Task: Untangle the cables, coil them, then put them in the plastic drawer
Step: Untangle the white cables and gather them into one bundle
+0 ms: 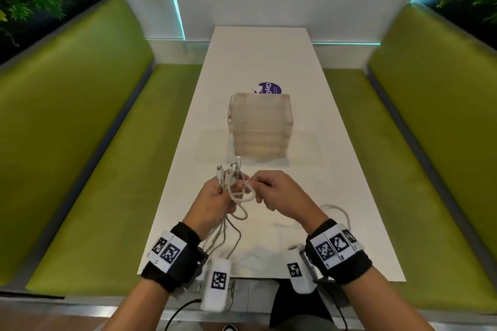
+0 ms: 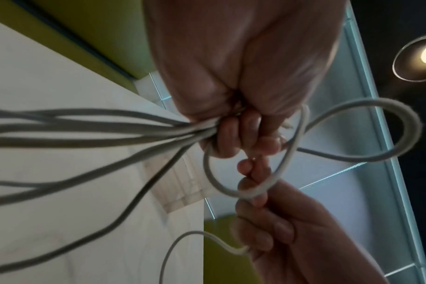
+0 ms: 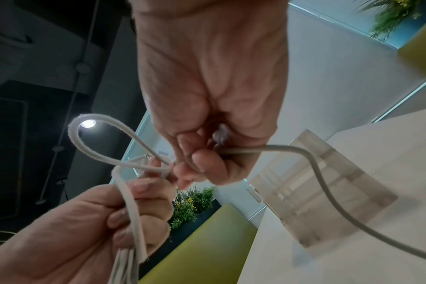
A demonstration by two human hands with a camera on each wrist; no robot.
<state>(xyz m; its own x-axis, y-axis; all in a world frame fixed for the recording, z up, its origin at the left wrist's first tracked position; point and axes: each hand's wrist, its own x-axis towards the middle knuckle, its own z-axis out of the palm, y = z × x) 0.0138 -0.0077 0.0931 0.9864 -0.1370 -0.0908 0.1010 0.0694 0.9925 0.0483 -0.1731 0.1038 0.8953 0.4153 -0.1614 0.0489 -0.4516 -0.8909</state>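
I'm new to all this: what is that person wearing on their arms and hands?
Both hands, the left hand and right hand, are bare. Each wrist carries a black band with white square-patterned marker tags and a white camera pod; thin black cables trail below.

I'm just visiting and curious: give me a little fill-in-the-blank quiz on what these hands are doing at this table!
1. The left hand grips a bundle of white ____.
2. The right hand pinches a single ____ from that bundle.
3. The translucent plastic drawer unit stands on the white ____.
4. The benches on both sides are ____ in colour.

Missing words: cables; cable; table; green
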